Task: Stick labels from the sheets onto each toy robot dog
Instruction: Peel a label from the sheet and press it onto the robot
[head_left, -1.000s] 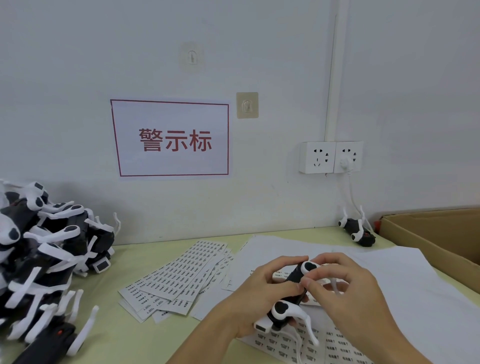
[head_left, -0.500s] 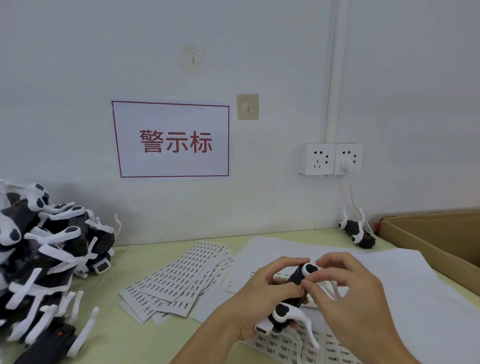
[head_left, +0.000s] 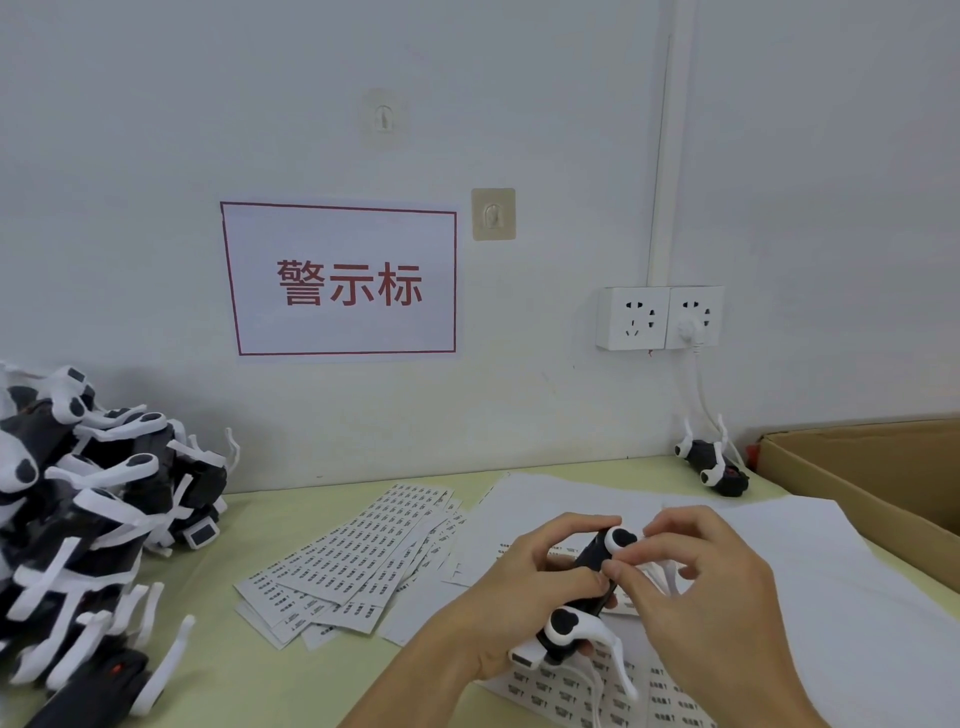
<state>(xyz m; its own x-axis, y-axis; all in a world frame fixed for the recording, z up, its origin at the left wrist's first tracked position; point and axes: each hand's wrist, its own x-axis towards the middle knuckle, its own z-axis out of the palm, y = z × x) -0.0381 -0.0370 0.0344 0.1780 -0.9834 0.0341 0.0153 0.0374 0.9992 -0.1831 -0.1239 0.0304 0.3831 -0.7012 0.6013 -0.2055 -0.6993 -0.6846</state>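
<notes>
A black-and-white toy robot dog (head_left: 576, 613) is held over a label sheet (head_left: 571, 691) near the table's front. My left hand (head_left: 524, 597) grips its body from the left, fingers curled round it. My right hand (head_left: 696, 582) pinches at the dog's top side with thumb and forefinger; whether a label sits under the fingertips is hidden. A fan of several label sheets (head_left: 363, 556) lies to the left of my hands.
A heap of several toy robot dogs (head_left: 88, 530) fills the left side. One more dog (head_left: 711, 467) lies by the wall under the sockets (head_left: 660, 317). An open cardboard box (head_left: 872, 483) stands at the right. White paper (head_left: 810, 561) covers the table under my hands.
Almost nothing has moved. Both hands stay on the dog, and my right fingertips have shifted slightly along its top side.
</notes>
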